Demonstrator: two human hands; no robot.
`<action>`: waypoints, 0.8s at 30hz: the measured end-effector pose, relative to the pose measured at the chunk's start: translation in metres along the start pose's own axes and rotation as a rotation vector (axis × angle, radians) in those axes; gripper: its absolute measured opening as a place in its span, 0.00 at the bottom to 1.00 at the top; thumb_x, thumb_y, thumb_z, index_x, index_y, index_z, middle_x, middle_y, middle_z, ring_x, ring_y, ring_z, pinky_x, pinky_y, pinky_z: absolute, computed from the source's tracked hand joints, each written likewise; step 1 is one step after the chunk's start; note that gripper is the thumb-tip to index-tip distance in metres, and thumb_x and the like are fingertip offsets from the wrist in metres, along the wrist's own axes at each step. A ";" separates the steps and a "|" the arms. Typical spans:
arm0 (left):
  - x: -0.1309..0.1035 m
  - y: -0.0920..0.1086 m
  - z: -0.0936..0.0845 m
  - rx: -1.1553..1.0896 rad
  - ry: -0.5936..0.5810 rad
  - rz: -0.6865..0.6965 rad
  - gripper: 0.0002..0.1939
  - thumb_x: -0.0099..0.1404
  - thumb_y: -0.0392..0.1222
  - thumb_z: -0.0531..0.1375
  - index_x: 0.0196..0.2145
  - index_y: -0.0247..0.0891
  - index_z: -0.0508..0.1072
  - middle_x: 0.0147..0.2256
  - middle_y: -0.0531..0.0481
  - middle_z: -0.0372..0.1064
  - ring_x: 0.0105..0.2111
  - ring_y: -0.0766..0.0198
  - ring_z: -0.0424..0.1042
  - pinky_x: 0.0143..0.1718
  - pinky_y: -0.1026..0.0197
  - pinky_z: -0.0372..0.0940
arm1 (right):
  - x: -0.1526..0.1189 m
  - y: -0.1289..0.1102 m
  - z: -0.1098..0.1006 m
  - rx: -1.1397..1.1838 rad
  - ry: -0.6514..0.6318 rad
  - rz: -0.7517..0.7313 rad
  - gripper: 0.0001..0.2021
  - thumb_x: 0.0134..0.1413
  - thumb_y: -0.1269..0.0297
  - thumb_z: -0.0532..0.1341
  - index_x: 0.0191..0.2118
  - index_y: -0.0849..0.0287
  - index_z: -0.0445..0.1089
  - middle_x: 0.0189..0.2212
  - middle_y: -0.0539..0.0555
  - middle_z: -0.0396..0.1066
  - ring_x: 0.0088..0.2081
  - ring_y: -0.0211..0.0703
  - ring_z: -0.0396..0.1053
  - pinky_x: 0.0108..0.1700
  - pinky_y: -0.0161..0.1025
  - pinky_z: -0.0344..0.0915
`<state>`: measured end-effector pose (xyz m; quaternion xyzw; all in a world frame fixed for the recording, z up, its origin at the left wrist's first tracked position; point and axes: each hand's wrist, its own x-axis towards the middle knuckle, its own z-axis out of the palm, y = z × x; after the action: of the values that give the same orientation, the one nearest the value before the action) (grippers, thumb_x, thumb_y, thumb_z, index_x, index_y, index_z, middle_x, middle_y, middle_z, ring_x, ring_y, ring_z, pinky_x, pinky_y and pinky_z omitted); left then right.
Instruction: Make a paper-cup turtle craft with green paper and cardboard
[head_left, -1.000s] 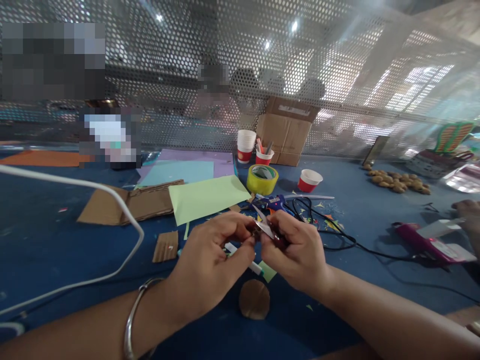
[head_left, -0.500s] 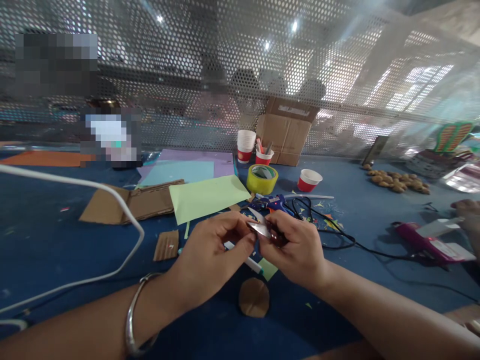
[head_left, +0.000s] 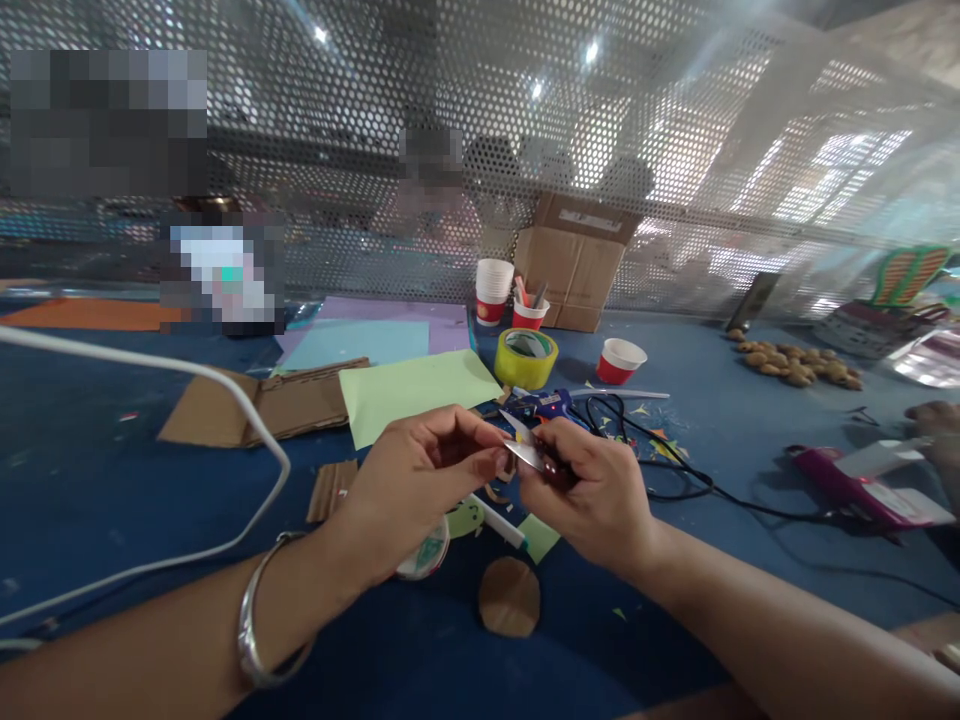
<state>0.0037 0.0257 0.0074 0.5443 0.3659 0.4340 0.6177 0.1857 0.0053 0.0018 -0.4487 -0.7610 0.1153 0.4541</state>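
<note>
My right hand [head_left: 592, 495] is closed on the handles of small scissors [head_left: 529, 455], whose blades stand apart and point left. Beside the blades, my left hand [head_left: 427, 480] pinches a small piece, perhaps cardboard, mostly hidden by the fingers. A round cardboard disc [head_left: 509, 597] lies below the hands. Between them and the disc are a white marker [head_left: 499, 522] with a teal tip and a light green paper scrap [head_left: 538, 537]. A green paper cutout [head_left: 465, 516] and a round lidded item [head_left: 426, 552] show beside my left hand.
Behind the hands lie a blue glue gun [head_left: 544, 404] with a black cable, yellow tape [head_left: 526, 359], green paper [head_left: 416, 392] and folded cardboard [head_left: 292, 405]. A white cable [head_left: 255, 415] arcs at left. A magenta device [head_left: 855, 487] sits right, near another person's hand [head_left: 934, 430].
My left hand has shifted slightly up and left, uncovering the green cutout and the round item. The scissors remain in my right hand, their blades now tilted a little differently.
</note>
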 end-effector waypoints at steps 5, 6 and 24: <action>0.001 0.002 -0.001 -0.051 0.030 -0.026 0.08 0.57 0.36 0.70 0.31 0.38 0.73 0.33 0.53 0.75 0.36 0.65 0.73 0.41 0.62 0.65 | -0.001 0.002 -0.002 0.103 -0.105 0.061 0.03 0.52 0.70 0.60 0.29 0.59 0.64 0.20 0.42 0.56 0.21 0.29 0.51 0.23 0.28 0.51; 0.002 0.002 -0.002 -0.080 0.040 -0.031 0.08 0.57 0.34 0.69 0.31 0.38 0.72 0.33 0.54 0.74 0.36 0.66 0.72 0.41 0.63 0.65 | -0.001 0.003 -0.003 0.112 -0.117 0.087 0.03 0.53 0.69 0.60 0.30 0.59 0.65 0.20 0.42 0.56 0.21 0.30 0.52 0.23 0.28 0.51; 0.008 0.015 -0.016 -0.319 -0.175 -0.146 0.10 0.55 0.24 0.56 0.28 0.39 0.65 0.29 0.56 0.63 0.28 0.70 0.60 0.30 0.68 0.59 | 0.003 0.010 -0.011 -0.314 -0.276 -0.026 0.06 0.64 0.63 0.61 0.41 0.58 0.72 0.35 0.56 0.74 0.40 0.47 0.70 0.41 0.41 0.63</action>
<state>-0.0103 0.0388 0.0197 0.4470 0.2758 0.3916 0.7555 0.1997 0.0108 0.0032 -0.4839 -0.8305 0.0498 0.2714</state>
